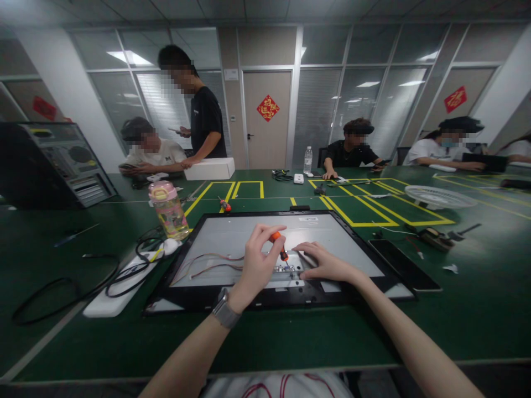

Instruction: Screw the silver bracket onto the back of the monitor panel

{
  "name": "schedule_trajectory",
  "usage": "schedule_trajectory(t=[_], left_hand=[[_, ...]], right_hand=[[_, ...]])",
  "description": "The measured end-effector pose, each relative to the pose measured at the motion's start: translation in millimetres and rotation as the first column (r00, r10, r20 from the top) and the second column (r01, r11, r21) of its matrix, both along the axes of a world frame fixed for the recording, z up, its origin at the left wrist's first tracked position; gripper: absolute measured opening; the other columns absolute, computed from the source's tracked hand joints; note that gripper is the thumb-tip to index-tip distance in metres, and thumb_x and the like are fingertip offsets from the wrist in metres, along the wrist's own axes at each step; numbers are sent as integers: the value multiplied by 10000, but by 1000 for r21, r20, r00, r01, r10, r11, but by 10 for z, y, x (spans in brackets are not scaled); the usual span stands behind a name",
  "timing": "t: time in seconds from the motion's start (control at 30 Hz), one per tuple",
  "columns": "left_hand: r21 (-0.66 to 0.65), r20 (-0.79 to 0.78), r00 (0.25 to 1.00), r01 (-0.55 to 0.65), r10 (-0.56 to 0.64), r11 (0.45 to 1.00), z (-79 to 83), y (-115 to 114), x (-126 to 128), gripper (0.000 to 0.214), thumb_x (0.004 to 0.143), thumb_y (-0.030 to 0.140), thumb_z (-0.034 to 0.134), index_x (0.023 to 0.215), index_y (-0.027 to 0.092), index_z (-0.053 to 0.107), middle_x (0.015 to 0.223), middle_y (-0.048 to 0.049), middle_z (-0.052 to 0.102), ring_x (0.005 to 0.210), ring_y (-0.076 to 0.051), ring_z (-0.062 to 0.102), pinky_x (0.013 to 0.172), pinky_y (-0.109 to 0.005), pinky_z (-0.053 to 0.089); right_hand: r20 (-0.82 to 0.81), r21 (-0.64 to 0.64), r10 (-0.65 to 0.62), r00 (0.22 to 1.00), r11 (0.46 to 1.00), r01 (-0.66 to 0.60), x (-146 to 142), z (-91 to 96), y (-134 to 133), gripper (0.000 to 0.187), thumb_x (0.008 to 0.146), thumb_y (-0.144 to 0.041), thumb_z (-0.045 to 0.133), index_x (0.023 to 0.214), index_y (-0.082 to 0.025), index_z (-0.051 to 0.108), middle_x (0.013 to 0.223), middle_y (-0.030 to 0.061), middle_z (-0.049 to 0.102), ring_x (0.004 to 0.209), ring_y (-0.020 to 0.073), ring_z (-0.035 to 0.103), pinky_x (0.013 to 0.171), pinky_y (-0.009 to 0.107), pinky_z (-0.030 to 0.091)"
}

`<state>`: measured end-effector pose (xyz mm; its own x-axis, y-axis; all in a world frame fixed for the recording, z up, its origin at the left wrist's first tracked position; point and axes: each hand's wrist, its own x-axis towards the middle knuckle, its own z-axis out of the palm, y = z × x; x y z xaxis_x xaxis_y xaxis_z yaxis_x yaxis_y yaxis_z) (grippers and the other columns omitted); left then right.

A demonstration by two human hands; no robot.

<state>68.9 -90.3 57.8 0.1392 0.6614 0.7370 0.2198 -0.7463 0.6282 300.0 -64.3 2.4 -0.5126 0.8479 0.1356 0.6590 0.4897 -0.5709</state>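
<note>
My left hand (261, 260), with a watch at the wrist, is closed round an orange and black screwdriver (283, 253). The screwdriver tilts, its shaft pointing down at a small metal bracket (295, 282). That bracket lies on the grey back of a flat display panel (332, 237) with a black frame, flat on the table. Fingers spread, my right hand (326, 264) rests at the bracket's right side, thumb and fingertips touching about it. Thin wires (215, 265) run over the panel to the left of my left hand. The exact tip contact is too small to make out.
Left of the panel are a white power strip (120, 282), black cables and a pink-lidded bottle (168, 210). A black phone-like slab (404, 265) lies to the right. Behind stand a computer case (53, 163), a red-handled tool (225, 205) and a white box (210, 168). Several people are across the table.
</note>
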Motion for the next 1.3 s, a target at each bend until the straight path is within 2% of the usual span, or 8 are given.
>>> schedule_trajectory(t=[0.13,0.3,0.5,0.7,0.87,1.07,1.2,1.3], left_hand=[[9,-10,999,53,-53,999,4,-8,0,281,936,196,451,1160,211,619,978,-50,615,916,-159,578,820,-292,440],[31,17,999,-48,47,998,-5,5,6,128,851,218,600,946,198,683,813,-5,548,757,-135,558,749,-271,443],[9,18,999,46,-47,999,-5,2,-17,283,920,165,444,1126,208,633,991,-54,606,925,-169,576,822,-309,450],[-1,24,1000,-18,18,1000,-9,4,17,190,855,215,594,1028,200,672,869,-23,563,797,-144,565,773,-286,455],[-25,40,995,90,-89,996,-26,15,-3,298,937,202,442,1182,217,611,1098,-70,595,1005,-174,571,883,-319,440],[17,39,999,19,-20,1000,-25,11,17,215,872,202,572,1065,207,669,886,-26,577,832,-145,569,798,-282,450],[-7,27,998,57,-57,998,-35,24,12,310,923,185,472,1202,231,601,1050,-54,573,974,-161,556,875,-311,435],[3,27,999,43,-43,999,-31,29,13,284,910,177,496,1161,227,621,995,-42,588,932,-158,563,853,-308,440]], right_hand=[[9,11,-4,1000,1000,4,0,-4,7,690,700,-538,731,1292,-260,510,1307,69,525,1225,308,401,1061,450,305],[12,-1,-1,1000,1000,1,3,-11,13,716,700,-553,726,1308,-255,493,1325,77,507,1236,306,395,1059,451,310],[-11,-3,3,1000,1000,-3,5,-5,1,709,698,-550,731,1303,-262,498,1312,76,511,1231,302,397,1055,449,323],[-12,-4,5,1000,1000,-5,4,-3,-1,710,704,-555,723,1310,-269,491,1324,69,503,1235,299,390,1061,448,318],[-5,10,8,1000,1000,-8,8,-16,12,704,701,-553,726,1301,-260,501,1311,73,516,1223,300,400,1055,446,321],[-9,8,5,1000,1000,-5,9,-21,13,706,697,-555,728,1302,-273,497,1317,64,513,1224,303,395,1051,446,321],[-7,10,6,1000,1000,-6,2,-16,10,703,702,-547,727,1303,-263,499,1306,72,522,1212,303,407,1046,449,325],[-9,8,1,1000,1000,-1,-2,-11,7,702,700,-547,727,1302,-264,502,1307,72,521,1218,306,403,1053,453,317]])
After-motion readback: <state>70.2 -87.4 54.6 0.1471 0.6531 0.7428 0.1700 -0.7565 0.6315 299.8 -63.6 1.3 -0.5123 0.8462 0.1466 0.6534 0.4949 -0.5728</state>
